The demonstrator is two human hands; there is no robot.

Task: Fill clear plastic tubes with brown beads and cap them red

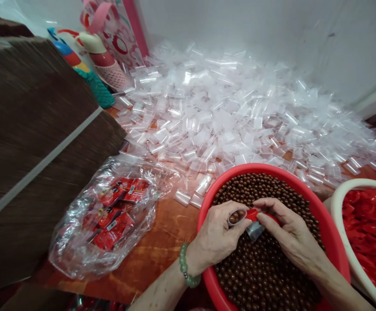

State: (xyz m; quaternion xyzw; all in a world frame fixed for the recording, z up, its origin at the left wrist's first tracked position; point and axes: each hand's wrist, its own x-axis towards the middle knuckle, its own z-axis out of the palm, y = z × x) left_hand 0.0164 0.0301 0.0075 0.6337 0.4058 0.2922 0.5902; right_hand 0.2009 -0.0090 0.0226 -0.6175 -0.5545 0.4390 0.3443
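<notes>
Over a red basin (336, 255) of small brown balls (265, 272), my left hand (215, 235) wraps round a clear container (237, 217) with several brown balls inside. Its open end faces the camera. A green bead bracelet is on my left wrist. My right hand (289, 231) pinches a red piece (252, 214) between thumb and fingers, close to the left fingertips. Beneath the red piece, a clear part (254, 230) shows between the two hands; what it joins to is unclear.
Clear plastic pieces (220, 112) are heaped behind the basin. A white-rimmed tub (338, 216) of red pieces (372, 242) stands right. At left are a plastic bag (77, 259) with red packets (115, 229), a strapped brown stack (39, 116), bottles (105, 65) and a pink bag (123, 36).
</notes>
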